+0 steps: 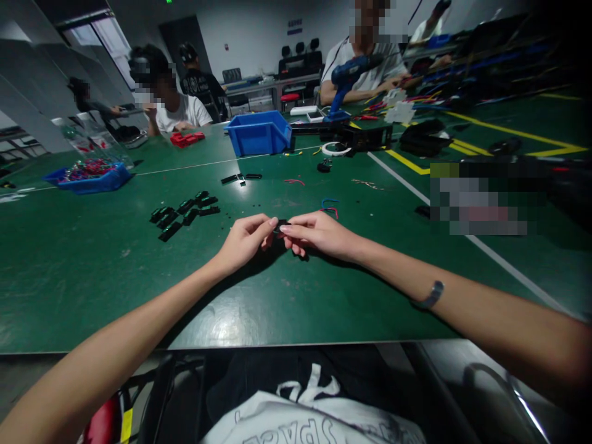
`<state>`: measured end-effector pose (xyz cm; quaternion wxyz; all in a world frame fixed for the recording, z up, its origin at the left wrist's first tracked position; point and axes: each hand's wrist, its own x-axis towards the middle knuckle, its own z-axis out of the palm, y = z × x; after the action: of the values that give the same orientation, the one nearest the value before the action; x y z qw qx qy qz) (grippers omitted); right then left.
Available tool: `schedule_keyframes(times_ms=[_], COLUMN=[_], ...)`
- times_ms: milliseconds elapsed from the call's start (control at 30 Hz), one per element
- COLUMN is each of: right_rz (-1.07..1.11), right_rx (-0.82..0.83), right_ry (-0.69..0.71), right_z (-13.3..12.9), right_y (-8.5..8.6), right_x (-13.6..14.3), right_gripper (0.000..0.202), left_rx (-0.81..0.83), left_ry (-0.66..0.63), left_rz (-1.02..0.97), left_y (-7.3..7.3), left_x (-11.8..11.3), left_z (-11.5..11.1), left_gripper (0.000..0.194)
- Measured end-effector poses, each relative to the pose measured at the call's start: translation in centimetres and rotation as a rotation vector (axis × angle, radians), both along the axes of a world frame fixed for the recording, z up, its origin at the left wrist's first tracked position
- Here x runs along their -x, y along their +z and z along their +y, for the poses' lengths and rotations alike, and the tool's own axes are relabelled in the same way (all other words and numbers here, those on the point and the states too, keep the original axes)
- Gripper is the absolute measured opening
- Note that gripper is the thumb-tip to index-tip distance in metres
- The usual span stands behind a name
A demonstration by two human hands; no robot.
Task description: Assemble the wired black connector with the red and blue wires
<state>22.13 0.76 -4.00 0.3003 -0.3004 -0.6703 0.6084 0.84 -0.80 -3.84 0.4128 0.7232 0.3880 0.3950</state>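
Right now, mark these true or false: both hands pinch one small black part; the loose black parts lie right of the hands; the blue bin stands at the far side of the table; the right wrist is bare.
1. Left hand and right hand pinch one small black part: true.
2. The loose black parts lie right of the hands: false, left of them.
3. The blue bin stands at the far side of the green table: true.
4. The right wrist is bare: false, it wears a wristband.

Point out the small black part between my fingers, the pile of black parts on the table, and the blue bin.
Black part (280, 227), head view: the bit showing between the fingertips of both hands.
Pile of black parts (184, 213), head view: middle of the cluster.
Blue bin (259, 139), head view: its front wall.
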Motion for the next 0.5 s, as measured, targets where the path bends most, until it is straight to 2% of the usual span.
schedule_keyframes(times_ms=[200, 500], right_rz=[0.016, 0.032], right_rx=[0.008, 0.027], right_ry=[-0.028, -0.056], right_z=[-0.1, 0.3], right_y=[0.2, -0.2], right_x=[0.1, 0.0], right_gripper=[0.047, 0.044], left_rx=[-0.137, -0.350], left_ry=[0.009, -0.016], left_rz=[0.144, 0.334], left_y=[0.3, 0.5], left_x=[0.6, 1.3], left_z=[0.0, 0.5], left_gripper=[0.048, 0.035])
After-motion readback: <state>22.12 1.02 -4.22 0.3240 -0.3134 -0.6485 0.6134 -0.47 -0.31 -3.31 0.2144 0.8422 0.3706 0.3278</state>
